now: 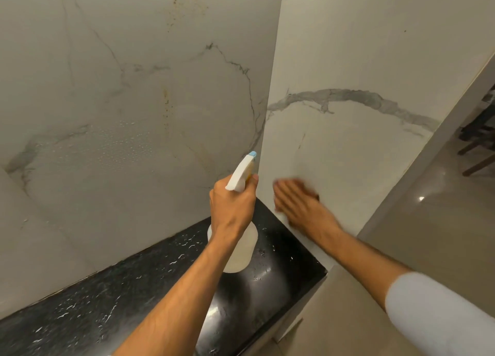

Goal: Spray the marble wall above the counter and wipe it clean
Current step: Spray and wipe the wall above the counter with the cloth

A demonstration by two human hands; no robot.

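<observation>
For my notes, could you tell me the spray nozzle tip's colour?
Light blue nozzle tip, head view.

Bare forearms, white sleeve (439,310) on the right arm.

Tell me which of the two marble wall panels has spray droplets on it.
The left panel, facing the spray bottle, shows beads of liquid low down. The right panel, under the right hand, shows none.

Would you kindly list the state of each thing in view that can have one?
spray bottle: held upright above the counter, nozzle toward the wall corner.
left hand: shut around the bottle's neck.
right hand: flat on the right wall panel, blurred; any cloth under it is barely visible.
left wall panel: wet with droplets, brownish stains above.
counter: glossy black, a few droplets.
</observation>
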